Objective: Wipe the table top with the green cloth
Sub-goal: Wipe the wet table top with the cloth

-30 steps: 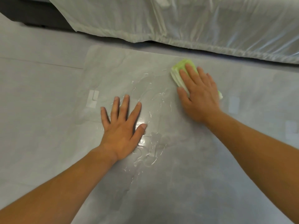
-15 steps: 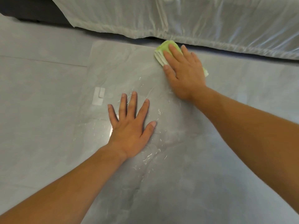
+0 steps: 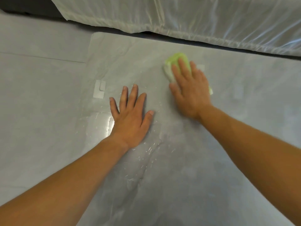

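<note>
Head view, looking down at a grey surface point(image 3: 179, 185). Left hand point(image 3: 130, 118) lies flat, palm down, fingers straight and spread wide, thumb out to the right. It holds nothing and just rests on the surface. Right hand point(image 3: 190, 93) is also flat, palm down on the green cloth point(image 3: 176, 57). Its fingers are straight and fairly close together, pressing the cloth onto the surface, not curled round it.

Cloth is bunched or folded into a small pad, mostly hidden under the right hand. Its green end sticks out past the fingertips, a paler edge shows on the thumb side, and a small bit peeks out on the little-finger side. Cloth sits in the far part of the surface, right of centre, near the far edge but apart from it.

Hands are near each other, not touching, with the right one farther out than the left. Right hand is slightly blurred.

Shiny streaks point(image 3: 101, 123) lie around and below the left hand; wet marks or creases in a clear cover, cannot tell which. Whitish tape patch point(image 3: 99, 89) sits just left of the left hand's fingers. White sheet point(image 3: 195, 18), glossy and wrinkled, runs behind the far edge.
</note>
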`<state>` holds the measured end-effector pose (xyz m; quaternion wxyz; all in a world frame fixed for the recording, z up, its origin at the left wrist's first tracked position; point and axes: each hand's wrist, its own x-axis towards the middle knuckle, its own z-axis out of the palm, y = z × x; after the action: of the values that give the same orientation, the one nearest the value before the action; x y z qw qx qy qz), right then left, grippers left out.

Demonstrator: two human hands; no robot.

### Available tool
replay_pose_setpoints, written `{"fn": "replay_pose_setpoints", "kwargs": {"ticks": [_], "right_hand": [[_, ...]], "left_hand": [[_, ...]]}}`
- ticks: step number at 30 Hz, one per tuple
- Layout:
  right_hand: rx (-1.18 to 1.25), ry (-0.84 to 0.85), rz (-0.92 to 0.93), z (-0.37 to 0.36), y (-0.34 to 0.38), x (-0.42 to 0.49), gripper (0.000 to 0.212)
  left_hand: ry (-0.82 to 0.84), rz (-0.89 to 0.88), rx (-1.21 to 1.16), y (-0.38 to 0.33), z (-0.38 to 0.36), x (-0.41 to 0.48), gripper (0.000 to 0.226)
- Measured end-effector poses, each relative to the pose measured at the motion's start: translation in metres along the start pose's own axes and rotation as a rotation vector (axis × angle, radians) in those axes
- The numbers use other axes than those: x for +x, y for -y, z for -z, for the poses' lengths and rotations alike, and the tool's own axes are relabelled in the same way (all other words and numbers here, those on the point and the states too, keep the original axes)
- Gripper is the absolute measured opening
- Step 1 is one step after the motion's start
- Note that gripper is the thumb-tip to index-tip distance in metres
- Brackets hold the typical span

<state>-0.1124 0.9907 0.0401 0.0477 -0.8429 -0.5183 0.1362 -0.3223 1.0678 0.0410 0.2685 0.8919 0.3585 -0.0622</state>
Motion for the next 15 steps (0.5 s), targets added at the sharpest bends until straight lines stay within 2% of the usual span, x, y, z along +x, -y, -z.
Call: {"fn": "replay_pose_setpoints", "kwargs": {"ticks": [3,4,5,7,9,10,12,15], "right_hand": [[-0.073,0.120,0.333,-0.006,-0.008,-0.054,0.065],[-0.105,0.127,0.375,-0.002,-0.021,-0.053,0.064],[-0.121,0.109,0.326,0.002,-0.033,-0.045,0.064],[-0.087,0.026,0.078,0.007,-0.045,-0.024,0.065],[-0.002,-0.026,-0.121,0.004,-0.031,-0.019,0.068],[0.021,-0.047,-0.159,-0.002,-0.018,-0.028,0.069],[0.022,-0.033,-0.077,-0.018,0.007,-0.068,0.067],[-0.040,0.067,0.218,-0.030,0.015,-0.131,0.062]], "left_hand": [[-0.014,-0.017,0.040,0.002,0.006,-0.002,0.062],[-0.024,-0.033,0.068,0.003,0.008,-0.006,0.061],[-0.032,-0.055,0.103,0.004,0.009,-0.009,0.060],[-0.027,-0.089,0.163,0.006,0.009,-0.020,0.060],[-0.028,-0.085,0.184,0.013,0.007,-0.027,0.061],[-0.024,-0.073,0.180,0.017,0.005,-0.030,0.062],[0.002,-0.058,0.180,0.024,0.004,-0.033,0.065],[0.026,-0.062,0.218,0.030,-0.001,-0.032,0.068]]}}
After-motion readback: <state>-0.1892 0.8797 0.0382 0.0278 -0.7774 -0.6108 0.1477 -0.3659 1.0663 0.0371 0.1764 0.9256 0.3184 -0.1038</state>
